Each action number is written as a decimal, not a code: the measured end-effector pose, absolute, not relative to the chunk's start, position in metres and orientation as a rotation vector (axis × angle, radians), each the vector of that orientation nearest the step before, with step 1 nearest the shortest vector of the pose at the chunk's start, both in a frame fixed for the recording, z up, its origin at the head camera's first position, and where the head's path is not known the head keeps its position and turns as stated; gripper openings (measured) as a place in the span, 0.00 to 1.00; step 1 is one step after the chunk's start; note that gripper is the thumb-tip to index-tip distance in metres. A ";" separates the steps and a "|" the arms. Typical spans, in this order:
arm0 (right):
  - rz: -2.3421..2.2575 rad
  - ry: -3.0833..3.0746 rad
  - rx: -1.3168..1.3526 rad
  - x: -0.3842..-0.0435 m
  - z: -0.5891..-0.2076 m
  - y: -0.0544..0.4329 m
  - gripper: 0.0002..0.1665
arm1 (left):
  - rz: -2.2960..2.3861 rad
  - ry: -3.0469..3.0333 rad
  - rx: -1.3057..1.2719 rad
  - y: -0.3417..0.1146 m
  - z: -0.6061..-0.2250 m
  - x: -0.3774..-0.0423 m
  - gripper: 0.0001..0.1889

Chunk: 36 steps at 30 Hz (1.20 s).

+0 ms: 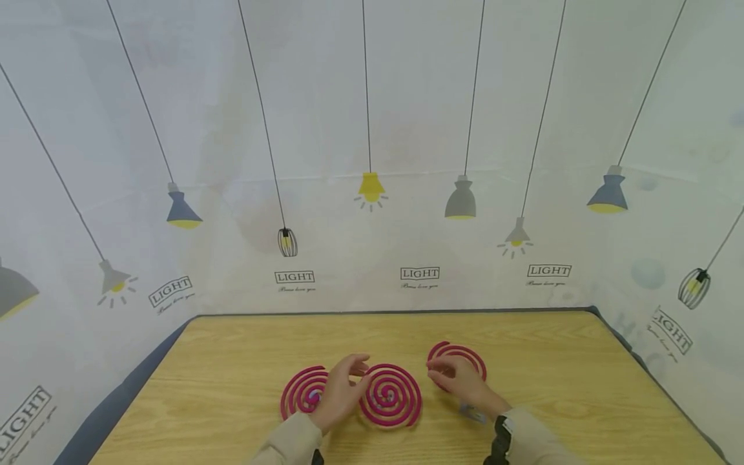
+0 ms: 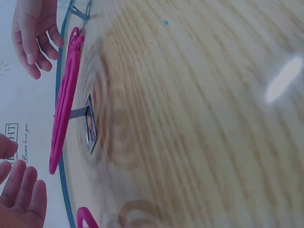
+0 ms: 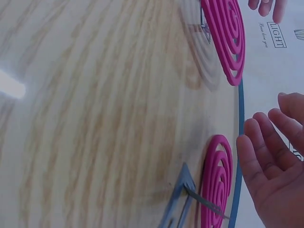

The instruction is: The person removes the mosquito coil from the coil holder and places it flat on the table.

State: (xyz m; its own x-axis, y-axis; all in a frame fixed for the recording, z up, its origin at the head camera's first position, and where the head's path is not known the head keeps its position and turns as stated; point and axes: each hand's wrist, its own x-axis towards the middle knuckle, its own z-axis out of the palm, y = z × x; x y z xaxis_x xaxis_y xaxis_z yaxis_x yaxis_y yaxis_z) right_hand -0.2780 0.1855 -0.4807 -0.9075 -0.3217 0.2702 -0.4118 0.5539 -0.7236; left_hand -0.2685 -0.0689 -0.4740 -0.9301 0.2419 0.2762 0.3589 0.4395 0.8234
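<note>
On the worktop (image 1: pixel 232 387), a left coil (image 1: pixel 311 404) is sitting well in from the left edge. Just to its right, a middle coil (image 1: pixel 388 391) is resting on a stand (image 2: pixel 87 112). A right coil (image 1: pixel 465 352) is sitting farther right, nearer the far edge, and a second stand (image 1: pixel 473 413) is standing before it, toward the near edge. A curtain (image 1: pixel 325 116) is hanging behind the far edge.

There were three mosquito coils (image 1: pixel 388 392) and at least two metal stands (image 2: pixel 79 112); whether there was a third could not be told. One table (image 1: pixel 232 387) was in view, with two hands (image 1: pixel 343 389), two sleeves (image 1: pixel 293 437) and two black wrist straps (image 1: pixel 500 442). On one backdrop (image 1: pixel 325 226), nine printed pendant lamps (image 1: pixel 370 186) showed: four grey, two blue, two black-caged, one yellow. Eight cords (image 1: pixel 367 84) and six "LIGHT" labels (image 1: pixel 420 273) were visible.
</note>
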 end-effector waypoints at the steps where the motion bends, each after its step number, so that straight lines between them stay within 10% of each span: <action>1: 1.306 -2.678 0.634 -0.278 -0.482 0.184 0.14 | -1.513 -2.557 -0.534 -0.070 -0.475 -0.268 0.17; 36: 1.465 -2.719 0.575 -0.281 -0.505 0.154 0.12 | -1.543 -2.586 -0.489 -0.085 -0.496 -0.256 0.18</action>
State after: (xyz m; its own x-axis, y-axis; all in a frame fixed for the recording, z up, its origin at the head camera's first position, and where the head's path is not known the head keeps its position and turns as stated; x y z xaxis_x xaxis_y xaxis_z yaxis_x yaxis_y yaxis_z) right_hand -0.2807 0.1540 -0.5051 -0.9330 -0.3168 0.1707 -0.3168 0.4980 -0.8072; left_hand -0.2562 -0.0848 -0.4960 -0.9446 0.2256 0.2385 0.3170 0.4380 0.8412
